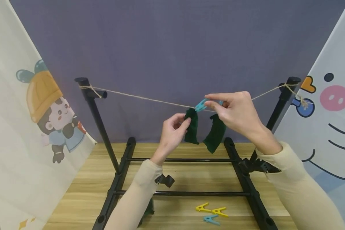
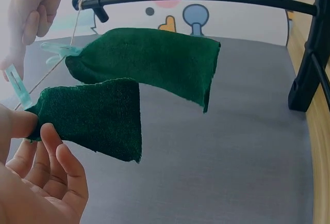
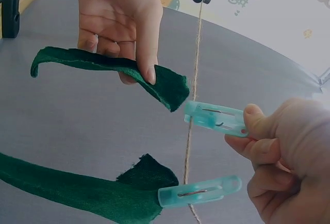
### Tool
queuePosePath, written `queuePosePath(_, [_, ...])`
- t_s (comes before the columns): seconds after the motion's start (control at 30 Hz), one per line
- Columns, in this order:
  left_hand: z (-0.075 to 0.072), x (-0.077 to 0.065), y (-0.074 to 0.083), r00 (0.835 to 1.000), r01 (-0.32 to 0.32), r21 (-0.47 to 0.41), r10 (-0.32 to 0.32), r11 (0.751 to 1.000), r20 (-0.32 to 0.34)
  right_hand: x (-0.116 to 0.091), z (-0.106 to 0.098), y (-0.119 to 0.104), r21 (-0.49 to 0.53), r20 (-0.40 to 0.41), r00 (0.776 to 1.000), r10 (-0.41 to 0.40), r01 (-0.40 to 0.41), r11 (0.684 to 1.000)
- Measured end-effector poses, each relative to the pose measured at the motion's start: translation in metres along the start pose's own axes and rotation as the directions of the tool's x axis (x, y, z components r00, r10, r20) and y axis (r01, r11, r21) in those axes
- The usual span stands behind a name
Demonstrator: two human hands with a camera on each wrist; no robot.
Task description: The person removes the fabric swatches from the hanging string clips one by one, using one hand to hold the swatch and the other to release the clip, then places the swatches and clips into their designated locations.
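A small dark green cloth (image 1: 192, 131) is pinched between the thumb and fingers of my left hand (image 1: 172, 132), its upper end at the string (image 1: 143, 98). My right hand (image 1: 238, 111) pinches the handle end of a light blue clothespin (image 1: 200, 105). In the right wrist view, that clothespin's tip lies across the string beside the cloth's edge; I cannot tell whether it bites the cloth. Closer to my right hand, a second green cloth (image 1: 215, 134) hangs from the string by another light blue clothespin (image 3: 198, 192), most clearly seen in the right wrist view.
The string runs between two black posts (image 1: 99, 127) of a black tube frame (image 1: 189, 193) on a wood-grain table (image 1: 83, 195). Two yellow clothespins (image 1: 219, 211) and a blue one (image 1: 211, 219) lie at the front. More green cloth (image 1: 149, 209) shows beside my left forearm.
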State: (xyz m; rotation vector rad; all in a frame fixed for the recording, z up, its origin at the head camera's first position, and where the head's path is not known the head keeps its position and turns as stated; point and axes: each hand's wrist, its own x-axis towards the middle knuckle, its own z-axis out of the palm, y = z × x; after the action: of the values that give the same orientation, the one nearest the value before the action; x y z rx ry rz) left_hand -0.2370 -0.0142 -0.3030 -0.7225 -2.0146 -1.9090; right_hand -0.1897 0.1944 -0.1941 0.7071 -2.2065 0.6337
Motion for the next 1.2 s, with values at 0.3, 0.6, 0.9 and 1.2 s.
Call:
queuePosePath(0.3, [-0.003,0.001,0.001,1.000,-0.005,-0.009,0.005,1.000,0.012,-0.002,-0.005,0.002,0.018,-0.077,0.997,-0.017,0.018,1.000])
queuePosePath(0.6, [-0.010,-0.003,-0.001,1.000,0.011,0.026,-0.011,1.000,0.018,-0.009,-0.009,0.002,0.043,-0.108,0.994,-0.004,0.008,0.999])
queuePosePath(0.9, [-0.018,-0.006,-0.005,0.999,0.041,0.025,-0.042,0.999,0.009,-0.018,-0.008,0.003,0.087,-0.098,0.995,0.032,-0.023,0.996])
queuePosePath(1.2, [-0.022,-0.007,-0.008,0.999,0.032,0.042,-0.032,0.999,0.003,-0.026,-0.009,0.006,0.102,-0.090,0.994,0.065,-0.056,0.993])
